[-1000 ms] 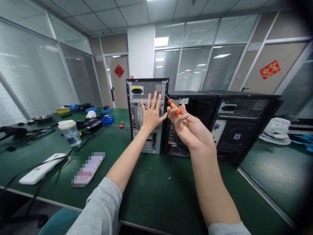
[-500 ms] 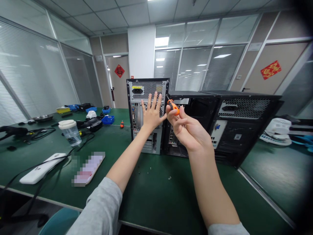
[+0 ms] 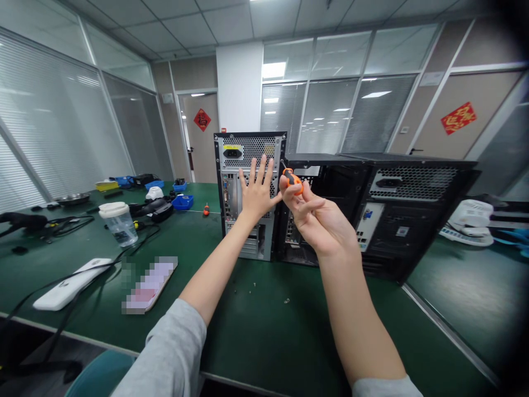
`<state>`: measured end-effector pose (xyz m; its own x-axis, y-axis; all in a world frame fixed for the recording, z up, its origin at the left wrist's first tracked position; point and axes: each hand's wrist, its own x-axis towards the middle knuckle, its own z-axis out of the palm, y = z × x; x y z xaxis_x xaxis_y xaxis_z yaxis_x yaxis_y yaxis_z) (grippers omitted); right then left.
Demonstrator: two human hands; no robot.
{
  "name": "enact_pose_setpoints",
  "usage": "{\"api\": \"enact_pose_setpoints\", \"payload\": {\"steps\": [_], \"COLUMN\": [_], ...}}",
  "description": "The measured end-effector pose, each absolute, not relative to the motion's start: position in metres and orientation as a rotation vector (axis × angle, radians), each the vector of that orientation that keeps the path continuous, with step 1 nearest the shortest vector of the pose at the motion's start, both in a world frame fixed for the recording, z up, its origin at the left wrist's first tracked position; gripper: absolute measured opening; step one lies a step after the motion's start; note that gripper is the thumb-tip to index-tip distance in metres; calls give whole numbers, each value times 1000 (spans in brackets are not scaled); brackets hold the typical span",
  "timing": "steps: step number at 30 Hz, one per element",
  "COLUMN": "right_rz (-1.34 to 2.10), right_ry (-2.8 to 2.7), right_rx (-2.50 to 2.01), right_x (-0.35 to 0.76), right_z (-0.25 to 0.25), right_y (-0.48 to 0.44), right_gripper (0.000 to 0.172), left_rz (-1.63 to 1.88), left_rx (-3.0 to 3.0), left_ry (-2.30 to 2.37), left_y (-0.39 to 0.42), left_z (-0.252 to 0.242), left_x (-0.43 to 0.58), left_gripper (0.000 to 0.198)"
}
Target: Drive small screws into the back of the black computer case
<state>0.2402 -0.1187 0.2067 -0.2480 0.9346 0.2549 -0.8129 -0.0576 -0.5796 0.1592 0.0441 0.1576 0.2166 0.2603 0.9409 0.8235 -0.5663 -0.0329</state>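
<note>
My left hand [image 3: 258, 190] lies flat with fingers spread against the back panel of an upright computer case [image 3: 228, 226]. Between the thumb and fingers of my right hand [image 3: 318, 218] is a short orange and black screwdriver [image 3: 294, 182]. Its shaft points up and left, and the tip is at the right edge of the case's back panel, near the top. Whether the tip sits in a screw is too small to tell. Just right of it stands a second, dark computer case [image 3: 326, 157], partly hidden by my right hand.
Several small screws [image 3: 286, 301] lie on the green table [image 3: 264, 342] before the case. A third case [image 3: 413, 215] stands at right. On the left are a phone [image 3: 152, 286], a white power bank [image 3: 72, 284], a cup [image 3: 118, 223], cables and another small screwdriver [image 3: 206, 209].
The screwdriver's handle has turned a little in my right fingers, showing its black parts differently. My left hand has stayed on the case.
</note>
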Motion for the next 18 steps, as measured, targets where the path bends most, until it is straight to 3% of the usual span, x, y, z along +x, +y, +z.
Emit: {"api": "enact_pose_setpoints", "payload": {"steps": [18], "right_rz": [1721], "right_ry": [-720], "right_rx": [-156], "right_x": [240], "right_z": [208], "right_y": [-121], "right_gripper": [41], "left_rz": [-1354], "left_rx": [-1944], "left_ry": [-1014], "left_y": [43], "left_z": [158], "left_x": [160], "left_gripper": [65]}}
